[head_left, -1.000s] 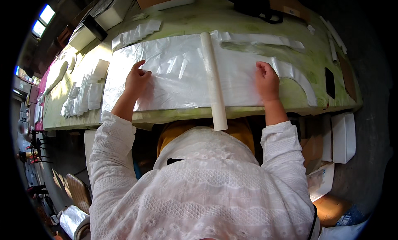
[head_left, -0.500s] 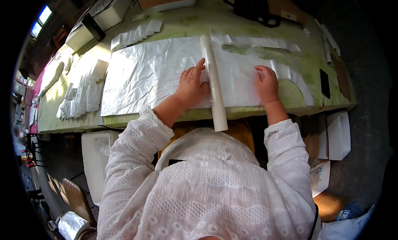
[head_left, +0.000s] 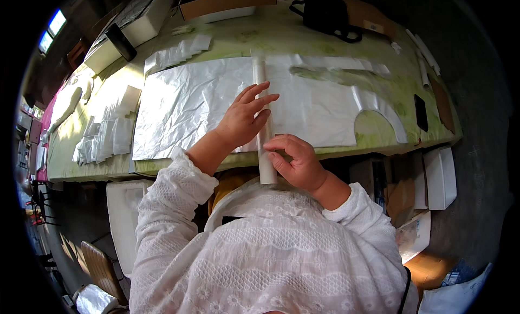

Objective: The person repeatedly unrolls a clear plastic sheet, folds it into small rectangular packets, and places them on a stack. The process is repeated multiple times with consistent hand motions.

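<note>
A pale tube (head_left: 266,170) lies lengthwise across flattened white plastic, its near end jutting past the table edge toward my body. My left hand (head_left: 245,118) rests over the tube's middle, fingers stretched and apart, gripping nothing. Beside the tube's near end is my right hand (head_left: 300,162), index finger and thumb apart at its side; whether they press on it I cannot tell. Left of the tube spreads a crinkled white plastic sheet (head_left: 181,100). To its right lies a white plastic bag (head_left: 319,111) with a curved handle cut-out.
Small stacks of folded white plastic (head_left: 111,132) fan out at the left, with more folded pieces (head_left: 179,51) farther back. A black phone (head_left: 421,112) lies at the right edge. A black bag (head_left: 325,16) and a cardboard box (head_left: 230,4) stand at the back.
The tube has shifted left and nearer to me. My right hand has moved from the bag on the right to the tube's near end. My left hand's fingers now extend over the tube.
</note>
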`<state>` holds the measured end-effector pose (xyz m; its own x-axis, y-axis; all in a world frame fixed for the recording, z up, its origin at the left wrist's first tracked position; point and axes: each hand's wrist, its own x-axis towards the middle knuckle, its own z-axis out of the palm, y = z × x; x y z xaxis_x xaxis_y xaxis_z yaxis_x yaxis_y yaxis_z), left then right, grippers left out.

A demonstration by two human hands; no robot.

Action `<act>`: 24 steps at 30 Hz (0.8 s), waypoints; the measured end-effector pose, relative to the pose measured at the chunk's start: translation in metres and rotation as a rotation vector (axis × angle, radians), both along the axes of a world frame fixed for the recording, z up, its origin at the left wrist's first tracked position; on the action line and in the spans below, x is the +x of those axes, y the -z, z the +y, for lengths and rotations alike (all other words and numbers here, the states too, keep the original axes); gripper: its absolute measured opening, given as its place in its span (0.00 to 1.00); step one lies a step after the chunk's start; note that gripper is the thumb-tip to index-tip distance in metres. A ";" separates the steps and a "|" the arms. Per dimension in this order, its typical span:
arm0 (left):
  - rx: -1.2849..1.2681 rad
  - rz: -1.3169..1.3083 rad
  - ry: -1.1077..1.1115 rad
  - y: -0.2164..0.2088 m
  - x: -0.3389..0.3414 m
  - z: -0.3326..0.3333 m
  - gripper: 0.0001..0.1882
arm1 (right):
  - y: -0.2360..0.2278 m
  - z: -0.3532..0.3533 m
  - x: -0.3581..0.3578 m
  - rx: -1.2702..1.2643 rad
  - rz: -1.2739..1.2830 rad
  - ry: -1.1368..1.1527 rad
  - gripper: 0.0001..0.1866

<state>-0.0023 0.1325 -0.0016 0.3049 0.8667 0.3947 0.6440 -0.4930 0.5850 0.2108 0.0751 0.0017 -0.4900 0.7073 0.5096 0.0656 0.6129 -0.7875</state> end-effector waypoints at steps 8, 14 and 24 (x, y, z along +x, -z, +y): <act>-0.028 0.008 -0.150 0.003 -0.009 -0.024 0.08 | 0.019 0.081 -0.002 0.337 -0.498 0.468 0.21; -0.160 -0.247 -0.191 0.013 -0.014 -0.036 0.15 | 0.012 0.157 -0.046 0.109 -0.927 0.560 0.31; 0.062 -0.254 -0.265 0.028 -0.018 -0.034 0.18 | 0.015 0.161 -0.092 0.381 -0.718 0.497 0.34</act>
